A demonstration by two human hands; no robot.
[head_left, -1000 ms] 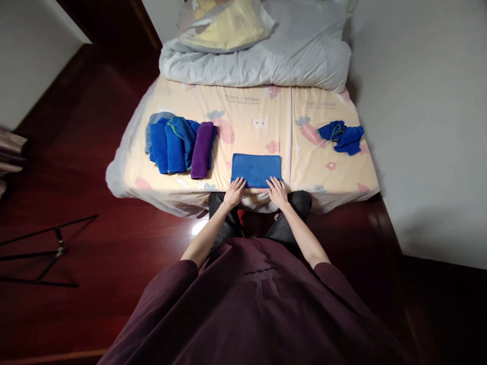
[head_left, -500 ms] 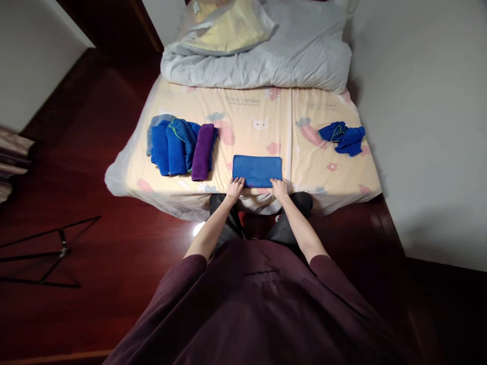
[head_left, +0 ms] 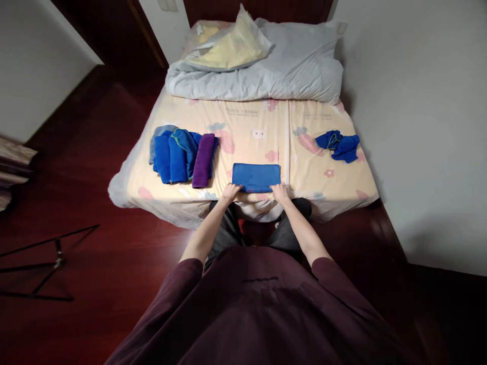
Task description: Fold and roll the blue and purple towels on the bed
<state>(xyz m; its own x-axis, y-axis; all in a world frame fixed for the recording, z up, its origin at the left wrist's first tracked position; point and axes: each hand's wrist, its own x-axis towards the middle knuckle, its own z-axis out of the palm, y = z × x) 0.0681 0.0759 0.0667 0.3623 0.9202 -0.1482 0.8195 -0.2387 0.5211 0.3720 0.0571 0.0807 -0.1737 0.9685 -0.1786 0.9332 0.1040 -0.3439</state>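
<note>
A blue cloth (head_left: 256,177), folded into a flat rectangle, lies near the front edge of the bed (head_left: 182,111). My left hand (head_left: 231,191) grips its near left corner, the fingers curled over the edge. At the near right corner my right hand (head_left: 279,192) pinches the same cloth. To the left sits a group of rolled or folded blue cloths (head_left: 171,157), with a purple cloth (head_left: 204,160) at its right side. Two crumpled blue cloths (head_left: 345,148) rest on the right part of the bed.
A grey quilt (head_left: 300,76) and a yellow pillow (head_left: 232,48) occupy the bed's far end. A white wall (head_left: 426,126) runs along the right. Black stand legs (head_left: 57,261) are on the red floor (head_left: 133,263) at the left.
The camera view has tilted up slightly, so the bed and cloths appear lower. Both hands remain at the folded cloth's near corners, with little other visible movement.
</note>
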